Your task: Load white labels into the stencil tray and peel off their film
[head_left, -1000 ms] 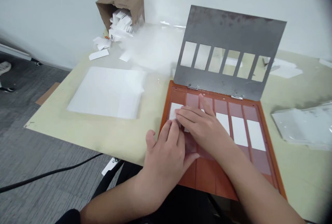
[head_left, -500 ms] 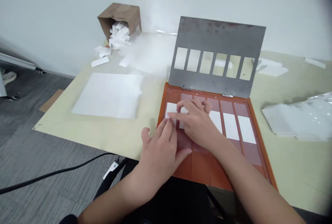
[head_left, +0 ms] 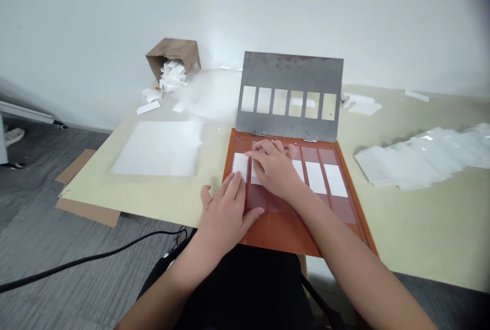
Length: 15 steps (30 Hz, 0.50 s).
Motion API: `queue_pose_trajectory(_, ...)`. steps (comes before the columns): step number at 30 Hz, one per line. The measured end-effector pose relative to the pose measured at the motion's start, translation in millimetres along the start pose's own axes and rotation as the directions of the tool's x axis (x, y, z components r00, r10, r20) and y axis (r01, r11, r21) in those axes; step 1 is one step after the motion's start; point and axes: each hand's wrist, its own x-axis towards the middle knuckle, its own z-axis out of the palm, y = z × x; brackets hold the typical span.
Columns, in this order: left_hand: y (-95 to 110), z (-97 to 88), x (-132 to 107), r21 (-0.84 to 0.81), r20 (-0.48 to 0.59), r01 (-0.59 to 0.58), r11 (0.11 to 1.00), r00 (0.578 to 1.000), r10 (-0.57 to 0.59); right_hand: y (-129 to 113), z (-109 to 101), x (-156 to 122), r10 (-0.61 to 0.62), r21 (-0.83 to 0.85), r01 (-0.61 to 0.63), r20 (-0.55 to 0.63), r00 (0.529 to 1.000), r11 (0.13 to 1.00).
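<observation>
An orange slotted tray [head_left: 291, 225] lies at the table's near edge, with a grey metal stencil lid [head_left: 293, 72] hinged upright behind it. White cards [head_left: 335, 179] fill its slots. My left hand [head_left: 224, 212] rests flat on the tray's near-left corner, fingers stretched toward the leftmost card [head_left: 240, 165]. My right hand [head_left: 273, 167] lies over the second and third slots, fingers extended and pressing on the cards there, which it partly hides.
A stack of white sheets [head_left: 158, 149] lies left of the tray. A tipped brown box [head_left: 174, 57] spills white cards at the back left. Clear plastic sleeves [head_left: 421, 156] spread to the right. A black cable [head_left: 95, 256] crosses the floor.
The camera view has pulled back and tilted up, so the tray looks smaller. My right hand's fingers shifted slightly right over the cards. My left hand stays flat at the tray's corner.
</observation>
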Motion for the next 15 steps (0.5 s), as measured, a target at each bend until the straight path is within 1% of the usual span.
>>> queue_pose_trajectory(3, -1, 1.7, -2, -0.003, -0.013, -0.002, 1.000, 1.000, 0.002, -4, 2, 2, 0.032, -0.064, -0.030, 0.021, 0.999, 0.997)
queue_pose_trajectory(5, -1, 3.7, -3, 0.010, -0.042, -0.007, 1.000, 0.999, 0.007, -5, 3, 4, 0.040, -0.031, -0.039, 0.039, 0.998, 0.999)
queue_pose_trajectory(7, 0, 5.6, -5, 0.032, -0.082, -0.015, 0.999, 0.996, 0.017, -5, 3, 5, 0.075, 0.127, -0.078, 0.029, 0.997, 0.989)
queue_pose_trajectory(10, 0, 6.1, -6, 0.068, -0.153, -0.018, 0.998, 0.988, 0.028, -4, 2, 8, 0.132, 0.408, -0.129, 0.021, 0.991, 0.904)
queue_pose_trajectory(13, -1, 2.2, -9, 0.095, -0.249, -0.013, 0.995, 0.968, 0.036, -5, -3, 9, 0.118, 0.551, -0.121, 0.042, 0.992, 0.826)
queue_pose_trajectory(15, -3, -1.3, -11, 0.088, -0.324, -0.001, 0.996, 0.945, 0.030, -3, -12, 8, 0.108, 0.622, -0.110, 0.042, 0.993, 0.776)
